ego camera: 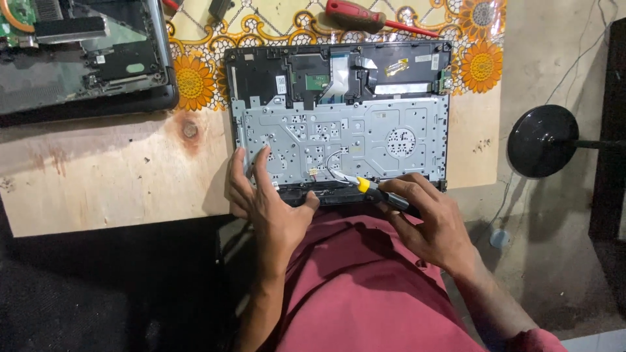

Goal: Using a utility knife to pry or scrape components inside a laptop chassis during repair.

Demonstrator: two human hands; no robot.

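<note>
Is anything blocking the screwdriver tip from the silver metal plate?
Nothing visible does. The right hand holds the small yellow-and-black screwdriver, and its tip rests on the opened laptop's silver metal plate beside a thin white wire.

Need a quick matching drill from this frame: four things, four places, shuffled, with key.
Things:
1. red-handled screwdriver
2. yellow-collared screwdriver
3. left hand
4. black round stand base

Places:
A. on the floor, right of the table
B. flat on the laptop chassis's near left corner
C. on the flowered cloth, beyond the chassis
D. gripped in the right hand, tip on the metal plate

Pairs: 1-C, 2-D, 3-B, 4-A
</note>
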